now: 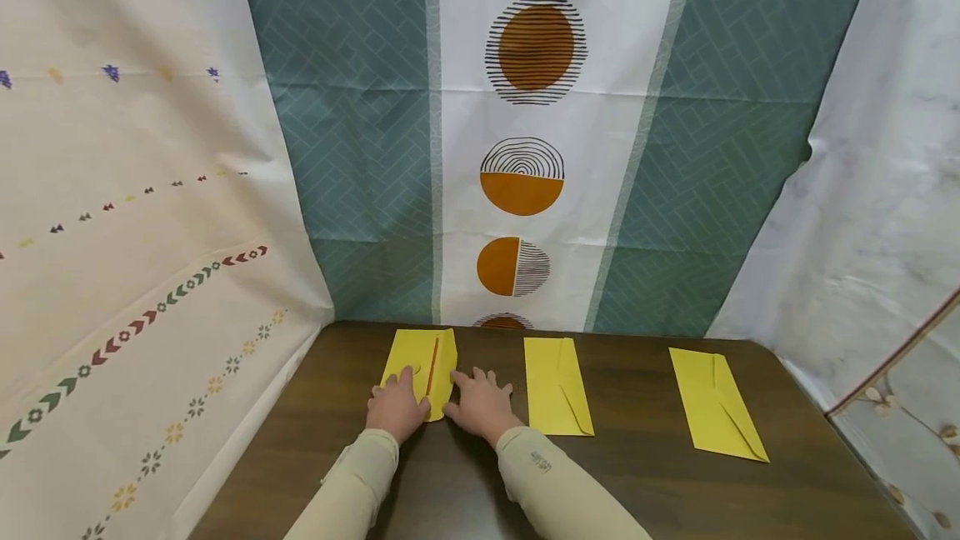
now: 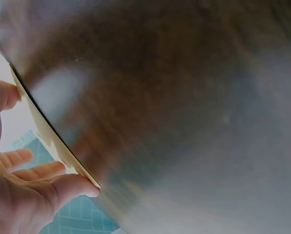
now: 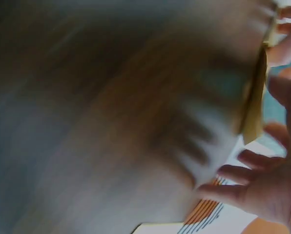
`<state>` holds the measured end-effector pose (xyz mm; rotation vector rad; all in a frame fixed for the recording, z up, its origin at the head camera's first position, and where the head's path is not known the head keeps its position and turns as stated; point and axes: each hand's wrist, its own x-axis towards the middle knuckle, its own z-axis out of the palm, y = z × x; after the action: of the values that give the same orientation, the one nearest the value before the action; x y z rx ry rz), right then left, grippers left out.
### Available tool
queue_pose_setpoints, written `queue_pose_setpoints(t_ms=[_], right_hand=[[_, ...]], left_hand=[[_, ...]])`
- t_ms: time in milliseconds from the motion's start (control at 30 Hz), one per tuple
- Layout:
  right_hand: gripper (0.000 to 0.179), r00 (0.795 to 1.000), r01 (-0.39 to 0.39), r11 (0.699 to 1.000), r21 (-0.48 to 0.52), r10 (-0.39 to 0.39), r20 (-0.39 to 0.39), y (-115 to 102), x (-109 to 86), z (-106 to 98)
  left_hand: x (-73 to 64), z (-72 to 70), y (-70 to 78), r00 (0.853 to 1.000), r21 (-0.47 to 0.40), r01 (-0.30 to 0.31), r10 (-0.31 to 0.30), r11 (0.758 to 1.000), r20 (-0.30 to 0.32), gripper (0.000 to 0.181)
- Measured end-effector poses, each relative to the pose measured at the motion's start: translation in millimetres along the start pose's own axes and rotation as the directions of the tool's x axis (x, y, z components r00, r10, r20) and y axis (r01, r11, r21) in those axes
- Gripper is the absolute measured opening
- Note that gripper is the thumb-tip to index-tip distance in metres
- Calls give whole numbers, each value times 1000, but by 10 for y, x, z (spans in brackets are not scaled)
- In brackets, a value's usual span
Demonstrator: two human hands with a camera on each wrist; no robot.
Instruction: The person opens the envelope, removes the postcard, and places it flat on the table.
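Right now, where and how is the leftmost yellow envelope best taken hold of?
Probably by the outer edge of its flap, pinched from the right: on the leftmost yellow envelope, the flap lies right of the reddish strip, appears slightly raised in the right wrist view, and has the right hand beside it.

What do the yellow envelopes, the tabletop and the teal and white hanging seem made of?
Yellow envelopes: probably matte paper, judging by their crisp folded flaps.
Tabletop: wood or laminate, dark brown with a soft sheen and faint grain.
Teal and white hanging: thin fabric or plastic sheeting, going by its fold creases.
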<state>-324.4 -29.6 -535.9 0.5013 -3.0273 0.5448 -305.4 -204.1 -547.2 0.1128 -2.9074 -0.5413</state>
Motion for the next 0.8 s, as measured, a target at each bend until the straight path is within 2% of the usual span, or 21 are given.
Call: queue_pose_setpoints(t_ms=[67, 100, 167, 233, 300, 367, 400, 467, 500, 600, 667, 700, 733, 800], right_hand=[[54, 995, 58, 990, 130, -46, -92, -62, 46, -62], [53, 990, 91, 975, 205, -66, -128, -97, 70, -91], [52, 982, 150, 915, 374, -96, -161, -172, 115, -149], [53, 987, 153, 829, 538, -101, -126, -234, 147, -179], [56, 995, 103, 756, 646, -80, -65, -269, 162, -183], [57, 999, 34, 709, 704, -35, -12, -270, 180, -158], [58, 1000, 1, 695, 719, -11, 8, -260, 186, -141], [59, 999, -50, 678, 733, 32, 39, -222, 204, -103], [60, 997, -71, 673, 736, 48, 53, -200, 216, -80], [62, 995, -103, 673, 733, 58, 86, -147, 240, -38], [63, 993, -115, 670, 734, 55, 105, -128, 250, -21], [63, 991, -127, 660, 741, 56, 120, -126, 253, -15], [64, 989, -140, 647, 750, 58, 135, -128, 259, -11], [64, 985, -164, 612, 774, 60, 161, -133, 272, 0]], left_hand=[[9, 2, 0, 1000, 10, 5, -5, 1000, 7, 65], [15, 4, -1, 1000, 17, 8, -8, 1000, 12, 66], [31, 13, -6, 1000, 23, 15, -16, 1000, 21, 68], [41, 18, -14, 999, 20, 23, -23, 1000, 26, 69], [43, 25, -18, 999, 4, 27, -27, 1000, 24, 69], [39, 29, -20, 999, -17, 28, -27, 999, 17, 69], [50, 77, -49, 1000, -19, 16, -16, 1000, -7, 69], [45, 80, -56, 1000, -34, 11, -12, 999, -19, 69], [71, 137, -101, 999, -35, 1, -2, 999, -38, 70], [97, 171, -160, 998, -49, -12, 9, 999, -57, 69], [90, 120, -144, 999, -76, 2, -5, 997, -41, 69], [95, 119, -151, 999, -81, 4, -8, 997, -38, 69], [73, 59, -115, 1000, -88, 15, -17, 996, -26, 68], [82, 57, -123, 999, -88, 20, -22, 996, -23, 68]])
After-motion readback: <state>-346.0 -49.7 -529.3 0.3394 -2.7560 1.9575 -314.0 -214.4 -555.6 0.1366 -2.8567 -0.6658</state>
